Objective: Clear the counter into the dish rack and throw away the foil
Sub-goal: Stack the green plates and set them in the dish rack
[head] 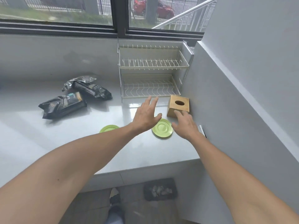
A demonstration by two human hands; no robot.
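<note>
Two small green plates lie on the white counter (48, 143): one (162, 129) between my hands, the other (108, 128) partly hidden behind my left forearm. My left hand (146, 116) hovers open above the counter, fingers spread toward the empty two-tier white dish rack (152, 73). My right hand (186, 124) is open too, just right of the nearer plate, its fingertips close to a wooden tissue box (178, 106). Two black foil bags (63, 105) (90, 88) lie on the counter to the left.
A grey wall runs along the right of the counter, and a window sits behind it. On the floor below the counter's front edge stands a dark bin (160, 189) holding crumpled scraps. My foot (114, 198) is beside it.
</note>
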